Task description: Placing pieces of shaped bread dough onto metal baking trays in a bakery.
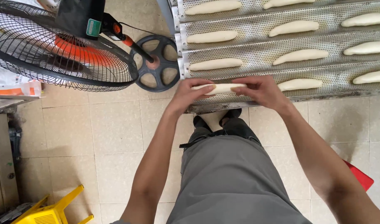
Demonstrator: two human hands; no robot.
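Two hands meet over the nearest channel of a perforated metal baguette tray (256,68), and between them lies a long piece of raw dough (220,88). Its long axis runs left to right, along the channel. The left hand (189,93) closes its fingers around the left end of the dough; the right hand (262,89) pinches the right end, so each hand is partly curled and shares the one piece. Neither is nearer: the dough spans the gap between them, just above the tray's front edge. Other shaped dough pieces (300,56) lie in the farther channels, parallel to it. A standing fan (65,49) sits well apart at the left on the tiled floor (107,132).
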